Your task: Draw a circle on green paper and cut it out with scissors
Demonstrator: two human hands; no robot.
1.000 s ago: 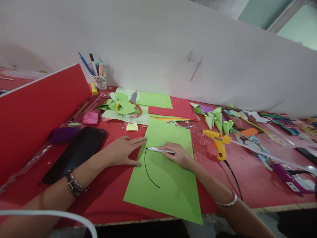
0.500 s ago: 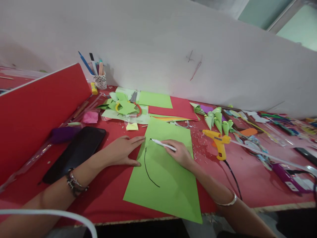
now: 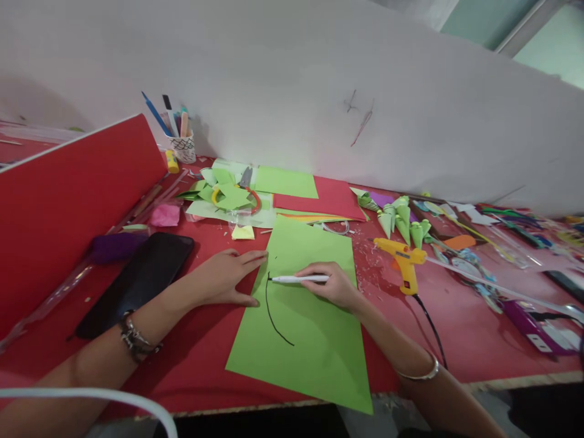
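Observation:
A sheet of green paper [image 3: 314,359] lies lengthwise before me, its near edge hanging slightly past the table edge. On its left half runs a curved black line [image 3: 271,316], with a small dark mark above it. My right hand [image 3: 333,285] is closed around a white marker pen [image 3: 296,279]; the tip meets the paper at the upper end of the curve. My left hand [image 3: 230,277] rests flat with fingers spread, fingertips and thumb on the sheet's left edge.
Left are a black phone [image 3: 137,286] and a red board [image 3: 82,201]. Behind lie scissors [image 3: 246,177], green paper pieces [image 3: 232,196] and a pen cup [image 3: 183,148]. A yellow glue gun [image 3: 406,261] with a black cord and green paper cones [image 3: 402,222] are right. A white cable [image 3: 114,395] crosses lower left.
My right hand has brought the pen tip down and left, from the small upper mark to the top of the curved line. The left hand has stayed in place.

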